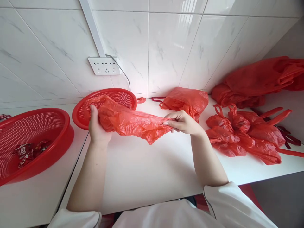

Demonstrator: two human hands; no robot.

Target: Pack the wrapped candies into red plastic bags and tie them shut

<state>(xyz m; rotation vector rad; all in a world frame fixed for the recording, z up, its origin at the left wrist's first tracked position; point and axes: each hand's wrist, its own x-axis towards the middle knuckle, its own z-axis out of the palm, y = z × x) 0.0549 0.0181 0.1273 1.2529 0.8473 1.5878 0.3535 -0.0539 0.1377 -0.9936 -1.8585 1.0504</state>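
Note:
A crumpled red plastic bag [133,123] is stretched between my two hands above the white table. My right hand [182,123] pinches its gathered right end between thumb and fingers. At the other end, my left hand [98,128] holds up the bag with its thumb raised; the red plastic covers its other fingers. Just behind the bag's left part sits a shallow red perforated basket [83,110], partly hidden by it. I cannot make out anything inside the bag.
At left, a larger red basket [59,139] contains several dark red wrapped packets [26,153]. Several knotted red bags [242,133] lie at right, with a big red bag heap [258,79] behind. Another red bag [185,99] rests by the tiled wall, which bears a socket panel [104,66].

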